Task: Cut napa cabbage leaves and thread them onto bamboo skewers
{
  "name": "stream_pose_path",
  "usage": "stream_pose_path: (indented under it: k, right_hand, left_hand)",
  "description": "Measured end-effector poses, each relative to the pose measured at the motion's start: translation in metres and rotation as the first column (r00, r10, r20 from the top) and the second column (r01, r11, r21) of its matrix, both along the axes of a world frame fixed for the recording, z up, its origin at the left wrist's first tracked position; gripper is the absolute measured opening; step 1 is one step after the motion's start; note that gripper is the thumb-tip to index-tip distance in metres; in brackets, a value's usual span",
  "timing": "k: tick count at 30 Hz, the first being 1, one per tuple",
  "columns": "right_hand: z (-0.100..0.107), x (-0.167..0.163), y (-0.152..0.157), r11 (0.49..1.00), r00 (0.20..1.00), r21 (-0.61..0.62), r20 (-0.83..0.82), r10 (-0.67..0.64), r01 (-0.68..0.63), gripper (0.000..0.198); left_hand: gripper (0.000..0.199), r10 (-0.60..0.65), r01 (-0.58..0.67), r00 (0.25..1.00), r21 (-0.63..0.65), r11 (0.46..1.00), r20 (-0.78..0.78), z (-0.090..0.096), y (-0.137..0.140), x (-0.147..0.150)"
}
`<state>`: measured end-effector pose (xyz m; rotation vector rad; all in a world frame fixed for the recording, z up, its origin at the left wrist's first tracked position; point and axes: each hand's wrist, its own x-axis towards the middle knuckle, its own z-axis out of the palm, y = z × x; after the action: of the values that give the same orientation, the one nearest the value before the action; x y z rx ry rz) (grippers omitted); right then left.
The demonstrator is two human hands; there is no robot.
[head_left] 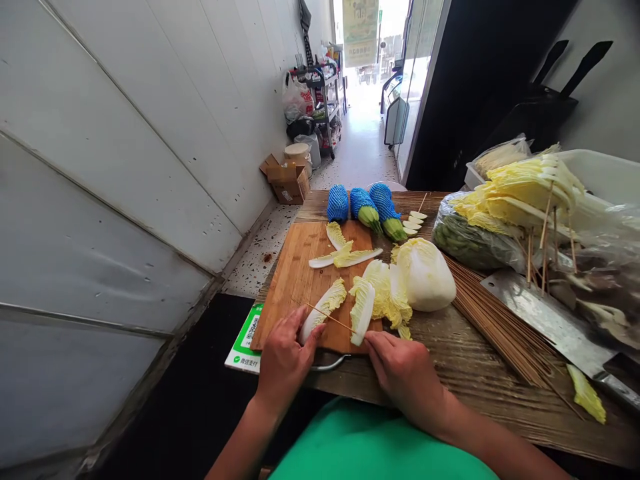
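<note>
My left hand [286, 350] is closed round the white base of a napa cabbage leaf [327, 303], above the near part of the wooden cutting board [287, 280]. In my right hand [405, 373], the fingers pinch the near end of a thin bamboo skewer [333, 320]. The skewer slants up and left across the leaf in my left hand. A second cabbage leaf [363, 308] stands by the skewer just ahead of my right fingertips; whether it is pierced I cannot tell. More small leaves [343, 257] lie farther up the board.
Right of the board sits a cabbage head [427, 275], then a bundle of skewers [493, 320] and a cleaver [550, 327]. Blue-netted zucchini [367, 210] lie behind. Skewered leaves [530, 187] are piled on bags at right. A green payment sign [247, 343] sticks out under the board.
</note>
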<state>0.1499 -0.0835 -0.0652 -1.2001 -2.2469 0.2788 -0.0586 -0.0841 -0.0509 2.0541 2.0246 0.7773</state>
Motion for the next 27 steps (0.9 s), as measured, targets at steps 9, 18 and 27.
stream_pose_path:
  k: [9,18,27]
  right_hand:
    - [0.002,-0.002,0.001,0.999,0.976,-0.025,0.212,-0.040,0.046,0.018]
    - [0.005,0.000,-0.009,0.994,0.999,0.101,-0.012,-0.036,0.037,0.021]
    - [-0.005,-0.002,-0.020,0.987,0.990,0.150,0.119,-0.076,0.058,0.019]
  left_hand:
    - [0.031,0.024,-0.022,0.998,0.038,0.999,-0.054,-0.002,-0.016,-0.006]
    - [0.035,0.289,-0.252,0.905,-0.153,0.956,0.312,0.002,-0.016,-0.013]
    - [0.035,0.284,-0.277,0.802,-0.094,0.956,0.526,-0.012,-0.040,-0.010]
